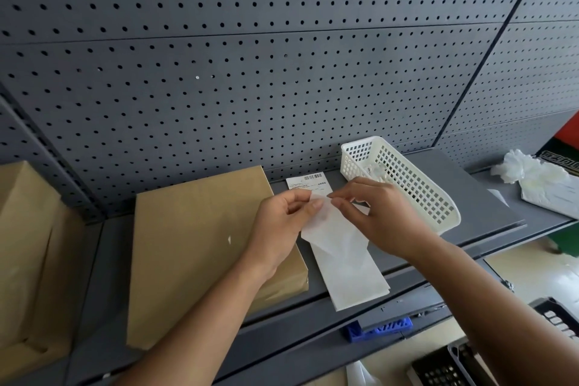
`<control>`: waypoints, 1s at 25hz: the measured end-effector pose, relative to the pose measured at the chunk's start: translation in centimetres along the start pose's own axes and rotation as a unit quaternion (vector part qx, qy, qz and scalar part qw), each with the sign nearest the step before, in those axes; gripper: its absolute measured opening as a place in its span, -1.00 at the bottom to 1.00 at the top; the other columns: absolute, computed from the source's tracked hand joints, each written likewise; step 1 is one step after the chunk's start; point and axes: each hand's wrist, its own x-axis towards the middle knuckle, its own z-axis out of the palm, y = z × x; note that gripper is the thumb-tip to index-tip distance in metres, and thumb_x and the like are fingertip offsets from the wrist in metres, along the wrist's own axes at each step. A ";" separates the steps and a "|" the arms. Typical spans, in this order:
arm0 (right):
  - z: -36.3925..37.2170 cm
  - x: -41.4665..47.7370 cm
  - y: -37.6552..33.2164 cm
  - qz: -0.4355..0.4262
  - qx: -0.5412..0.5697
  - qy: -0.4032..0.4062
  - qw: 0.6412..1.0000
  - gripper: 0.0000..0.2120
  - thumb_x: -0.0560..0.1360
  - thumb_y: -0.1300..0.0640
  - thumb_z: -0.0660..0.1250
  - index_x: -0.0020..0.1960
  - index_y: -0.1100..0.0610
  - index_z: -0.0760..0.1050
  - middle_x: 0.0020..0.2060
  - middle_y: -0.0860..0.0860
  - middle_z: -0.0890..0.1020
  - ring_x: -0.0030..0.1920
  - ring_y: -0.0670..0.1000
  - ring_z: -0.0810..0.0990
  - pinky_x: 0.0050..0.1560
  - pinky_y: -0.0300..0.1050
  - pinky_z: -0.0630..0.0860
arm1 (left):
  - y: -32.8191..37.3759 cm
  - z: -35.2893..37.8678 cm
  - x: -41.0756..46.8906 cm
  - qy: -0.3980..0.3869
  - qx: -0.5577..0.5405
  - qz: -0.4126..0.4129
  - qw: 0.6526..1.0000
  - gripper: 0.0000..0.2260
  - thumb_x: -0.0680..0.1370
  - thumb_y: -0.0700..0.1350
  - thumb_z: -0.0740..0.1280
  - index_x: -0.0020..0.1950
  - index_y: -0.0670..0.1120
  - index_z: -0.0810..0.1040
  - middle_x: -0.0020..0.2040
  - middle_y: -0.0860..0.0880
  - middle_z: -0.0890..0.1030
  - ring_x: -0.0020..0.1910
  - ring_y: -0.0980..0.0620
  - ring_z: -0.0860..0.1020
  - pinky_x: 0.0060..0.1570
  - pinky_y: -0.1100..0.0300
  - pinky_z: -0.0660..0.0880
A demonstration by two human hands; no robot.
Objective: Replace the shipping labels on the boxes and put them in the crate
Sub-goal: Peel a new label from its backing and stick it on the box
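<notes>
A flat brown box (200, 247) lies on the grey shelf (482, 197), left of centre. Above the shelf, both hands hold a white label sheet (329, 229) by its top corner. My left hand (282, 222) pinches that corner between thumb and fingers, and my right hand (379, 213) pinches it from the other side. Under the sheet, a long white strip of backing paper (354, 279) lies on the shelf. A printed shipping label (308, 182) with a barcode lies flat behind the hands. A second brown box (28, 244) sits at far left.
A white perforated plastic basket (407, 178) stands on the shelf behind my right hand. Crumpled white paper (526, 166) lies at far right. Black crates (445, 367) and a blue object (379, 329) sit below the shelf. A grey pegboard (250, 56) forms the back wall.
</notes>
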 end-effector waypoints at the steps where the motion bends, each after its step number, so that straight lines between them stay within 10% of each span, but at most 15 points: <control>1: 0.0 0.1 -0.1 -0.001 -0.002 0.002 1.000 -0.87 0.57 0.02 0.35 0.02 -0.03 0.66 -0.09 -0.19 0.64 -0.07 -0.18 0.61 0.01 -0.14 0.57 | 0.0 0.1 0.0 0.003 0.002 0.003 1.000 -0.92 0.57 -0.17 0.42 0.03 -0.13 0.68 -0.06 -0.07 0.74 -0.06 -0.03 0.70 0.06 0.01 0.60; 13: -0.4 0.6 -1.5 -0.006 -0.036 0.032 0.999 -0.66 0.48 -0.30 0.23 0.01 -0.10 0.61 -0.13 -0.23 0.61 -0.12 -0.18 0.62 -0.18 -0.04 0.61 | -0.1 0.5 0.0 0.001 0.027 0.040 0.999 -0.89 0.60 -0.21 0.38 0.05 -0.13 0.70 -0.07 -0.06 0.74 -0.02 -0.07 0.70 0.05 0.12 0.60; 25: 0.0 1.5 -1.6 0.036 -0.015 0.018 0.999 -0.82 0.50 -0.07 0.26 -0.08 -0.05 0.61 -0.17 -0.21 0.63 -0.14 -0.16 0.61 -0.09 0.05 0.62 | 0.0 0.7 0.2 0.009 0.061 0.032 0.998 -0.88 0.58 -0.15 0.42 0.08 -0.12 0.69 -0.07 0.00 0.74 -0.03 0.02 0.70 0.10 0.09 0.61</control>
